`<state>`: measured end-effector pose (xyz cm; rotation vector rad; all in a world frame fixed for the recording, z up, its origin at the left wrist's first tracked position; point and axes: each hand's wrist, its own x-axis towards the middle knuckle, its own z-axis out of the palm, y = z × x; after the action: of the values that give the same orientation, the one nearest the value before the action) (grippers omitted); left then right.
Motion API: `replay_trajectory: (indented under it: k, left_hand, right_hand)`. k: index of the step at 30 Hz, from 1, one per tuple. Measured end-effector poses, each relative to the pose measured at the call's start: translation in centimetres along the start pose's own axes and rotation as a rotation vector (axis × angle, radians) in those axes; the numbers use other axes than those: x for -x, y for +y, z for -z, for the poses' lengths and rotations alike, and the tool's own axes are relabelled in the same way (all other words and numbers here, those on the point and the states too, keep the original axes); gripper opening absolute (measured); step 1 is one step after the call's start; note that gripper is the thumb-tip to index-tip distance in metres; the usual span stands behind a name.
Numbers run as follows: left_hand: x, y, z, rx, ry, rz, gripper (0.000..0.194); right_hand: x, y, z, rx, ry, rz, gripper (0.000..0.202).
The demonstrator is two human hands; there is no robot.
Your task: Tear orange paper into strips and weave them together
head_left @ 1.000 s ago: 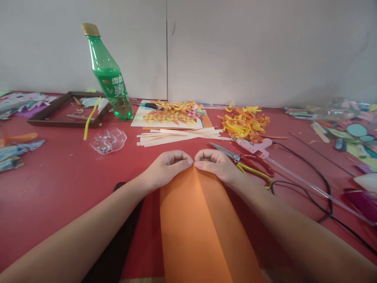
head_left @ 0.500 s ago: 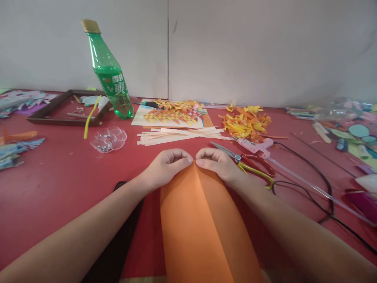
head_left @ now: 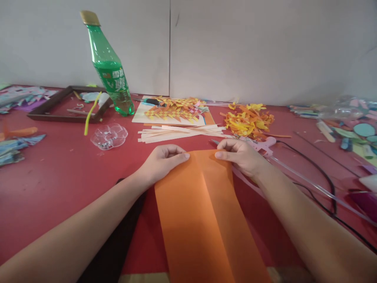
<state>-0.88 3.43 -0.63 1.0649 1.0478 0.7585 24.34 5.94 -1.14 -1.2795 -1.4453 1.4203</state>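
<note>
A sheet of orange paper [head_left: 197,212] with a lengthwise crease stretches from the far edge between my hands down to the bottom of the view. My left hand [head_left: 165,161] pinches its far edge left of the crease, thumb on top. On the other side of the crease, my right hand [head_left: 240,155] pinches the same edge between thumb and fingers. Just beyond the sheet lies a bundle of pale paper strips [head_left: 176,133]. Scissors are mostly hidden behind my right hand, with only a blade tip [head_left: 216,142] showing.
Across the red table [head_left: 73,177] stand a green bottle [head_left: 110,78], a dark frame [head_left: 53,117] and a clear petal-shaped dish [head_left: 108,137]. Further back are woven paper [head_left: 173,110] and orange-yellow scraps [head_left: 247,122]. A pink glue gun [head_left: 265,146] with a black cord [head_left: 321,169] lies right.
My right hand has moved right along the paper's far edge, away from my left hand. The far edge is now spread wider and flatter, and the scissors are mostly covered.
</note>
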Motion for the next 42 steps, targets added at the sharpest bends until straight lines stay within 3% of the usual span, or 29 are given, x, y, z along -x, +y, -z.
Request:
replay_trajectory:
  k: [3,7,11,14,17,27,42]
  left_hand:
    - [-0.2,-0.3,0.3,-0.064,0.042,-0.035,0.028]
    - [-0.3,-0.8,0.7,-0.363,0.101,-0.177,0.033]
    - [-0.2,-0.8,0.9,-0.548,0.203,-0.321,0.035]
    - [-0.2,-0.6,0.9,-0.487,0.197,-0.345,0.033]
    - [-0.3,-0.5,0.8,-0.391,0.142,-0.319,0.032]
    - [-0.2,-0.6,0.7,-0.178,0.15,-0.198,0.032]
    - [-0.4,-0.3,0.6,-0.031,0.155,-0.161,0.03]
  right_hand:
    - [-0.3,0.2,0.6,-0.03,0.045,-0.001,0.034]
    - [-0.6,0.7,1.0,0.01,0.099,0.001,0.038]
    - [-0.7,0.9,0.6,0.069,0.223,0.098,0.038]
    - [-0.5,0.9,0.0,-0.004,0.205,0.127,0.035]
    - [-0.2,1.0,-0.9,-0.126,0.124,0.037,0.034]
    - [-0.2,1.4,-1.9,-0.142,0.252,0.111,0.031]
    - [-0.3,0.9,-1.9,-0.24,0.275,0.118,0.033]
